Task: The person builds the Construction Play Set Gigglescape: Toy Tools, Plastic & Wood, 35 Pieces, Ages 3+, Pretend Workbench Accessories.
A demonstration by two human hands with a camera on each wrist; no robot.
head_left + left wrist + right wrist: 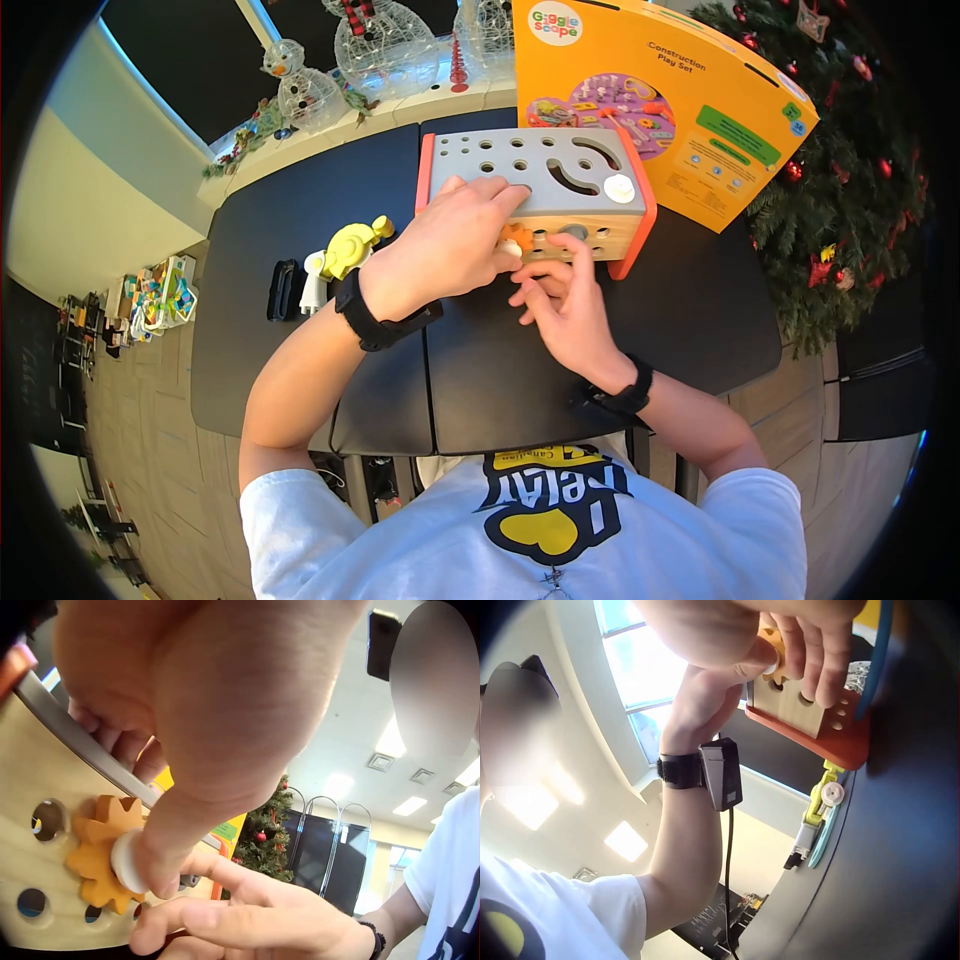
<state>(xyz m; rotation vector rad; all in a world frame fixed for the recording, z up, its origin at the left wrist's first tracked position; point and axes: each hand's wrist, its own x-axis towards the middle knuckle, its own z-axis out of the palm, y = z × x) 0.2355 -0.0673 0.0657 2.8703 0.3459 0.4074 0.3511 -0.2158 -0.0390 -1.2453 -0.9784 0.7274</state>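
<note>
One thumb (159,855) of the half-open left hand (448,240) presses a white knob (127,864) on an orange gear (94,859); right hand (568,312) alongside, loose, seemingly empty. Best push square.

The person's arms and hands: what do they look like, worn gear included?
The left hand and right hand wear no gloves. The left arm has a black strap carrying a dark box with a black cable; the right arm has a black wristband. Both have short white sleeves.
</note>
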